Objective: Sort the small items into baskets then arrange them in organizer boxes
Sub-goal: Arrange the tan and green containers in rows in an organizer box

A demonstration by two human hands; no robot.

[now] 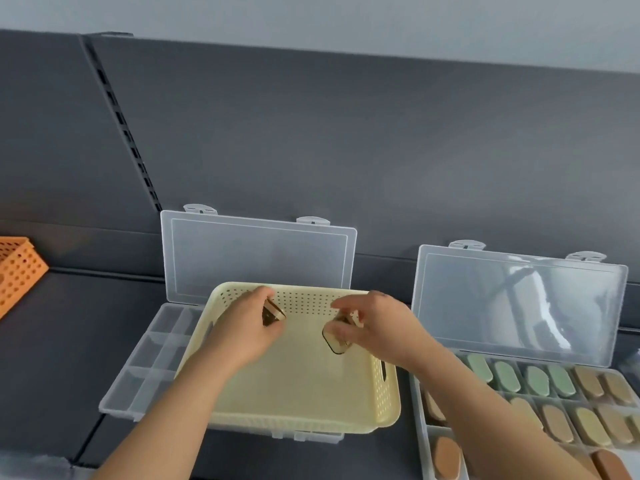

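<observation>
i see a pale yellow perforated plastic basket [304, 386], matt, two clear glossy plastic organizer boxes [145, 368] [519, 306], and an orange perforated plastic basket [19, 268].

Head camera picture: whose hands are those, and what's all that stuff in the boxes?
The camera sits on a person's head and looks down, so these are that person's own hands. There is no robot here. The left hand pinches a small brown piece, and the right hand pinches a second piece, both inside a pale yellow basket. The basket rests on a clear organizer box with its lid open. To the right, another clear box holds green and brown oval pieces in little compartments. An orange basket sits far left on the dark shelf.
</observation>
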